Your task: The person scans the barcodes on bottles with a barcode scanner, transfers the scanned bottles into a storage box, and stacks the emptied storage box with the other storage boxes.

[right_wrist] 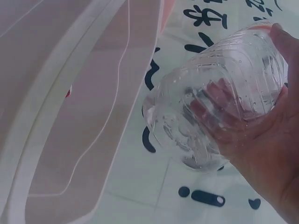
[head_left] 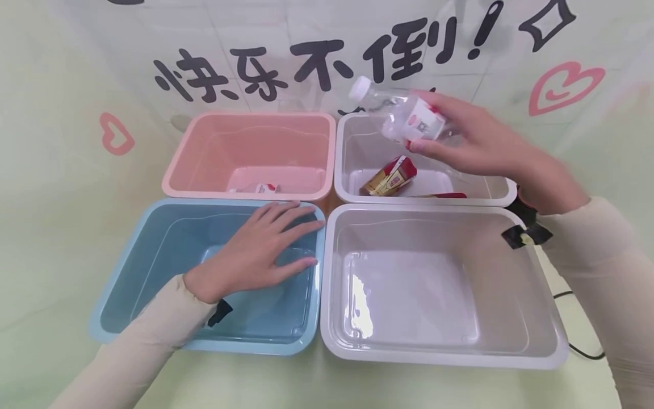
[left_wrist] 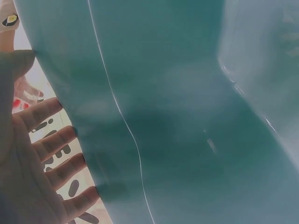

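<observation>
My right hand (head_left: 465, 133) grips a clear plastic bottle (head_left: 393, 116) with a white cap and a white label, tilted above the grey bin at the back right. In the right wrist view the fingers show through the see-through bottle (right_wrist: 210, 98). Inside that back grey bin (head_left: 352, 153) lies a crumpled red and gold wrapper (head_left: 390, 177). Fingers spread, my left hand (head_left: 255, 253) hovers over the blue bin (head_left: 204, 343), its fingertips right at the bin's right and back rim. In the left wrist view that hand (left_wrist: 37, 154) holds nothing.
A pink bin (head_left: 250, 120) at the back left has a clear item with a red and white label (head_left: 265, 188) inside. Another grey bin (head_left: 444, 359) stands at the front right. Behind the bins are black characters and pink hearts. A dark cable (head_left: 585, 352) runs at the right.
</observation>
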Available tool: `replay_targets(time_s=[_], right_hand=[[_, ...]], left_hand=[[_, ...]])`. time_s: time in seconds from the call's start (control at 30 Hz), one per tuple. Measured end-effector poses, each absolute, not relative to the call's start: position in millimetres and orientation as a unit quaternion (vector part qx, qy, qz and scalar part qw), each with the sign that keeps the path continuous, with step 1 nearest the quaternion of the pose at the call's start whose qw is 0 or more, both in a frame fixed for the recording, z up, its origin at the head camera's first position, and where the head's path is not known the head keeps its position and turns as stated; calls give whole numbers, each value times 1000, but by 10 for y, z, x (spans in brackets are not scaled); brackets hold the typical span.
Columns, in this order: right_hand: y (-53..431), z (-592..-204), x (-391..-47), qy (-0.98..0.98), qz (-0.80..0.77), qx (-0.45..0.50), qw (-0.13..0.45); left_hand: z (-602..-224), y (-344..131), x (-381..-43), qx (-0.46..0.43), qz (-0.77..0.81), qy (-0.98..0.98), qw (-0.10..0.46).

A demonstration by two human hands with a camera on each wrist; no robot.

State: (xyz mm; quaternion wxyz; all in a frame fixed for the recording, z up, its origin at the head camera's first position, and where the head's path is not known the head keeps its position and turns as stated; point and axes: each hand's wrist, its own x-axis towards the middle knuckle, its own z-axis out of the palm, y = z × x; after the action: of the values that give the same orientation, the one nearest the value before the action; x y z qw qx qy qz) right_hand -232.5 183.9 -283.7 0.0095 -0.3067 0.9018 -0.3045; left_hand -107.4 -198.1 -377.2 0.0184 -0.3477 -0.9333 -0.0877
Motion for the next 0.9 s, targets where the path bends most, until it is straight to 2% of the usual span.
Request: replay_targets(time_s=[0.27,0.67,0.9], right_hand=[[1492,-2781,-2496,887,-310,-341,25],[987,-2717,-2703,883,-274,-367,105],[733,-2748,-2751,881,-263,-373,127]], left_hand=[[-3781,-2009,-1069,-353,-91,-931,29],[-3763,-1992,-1109,-356,-92,-930,30],[-3767,-2005,-1084,-348,-88,-933,14]])
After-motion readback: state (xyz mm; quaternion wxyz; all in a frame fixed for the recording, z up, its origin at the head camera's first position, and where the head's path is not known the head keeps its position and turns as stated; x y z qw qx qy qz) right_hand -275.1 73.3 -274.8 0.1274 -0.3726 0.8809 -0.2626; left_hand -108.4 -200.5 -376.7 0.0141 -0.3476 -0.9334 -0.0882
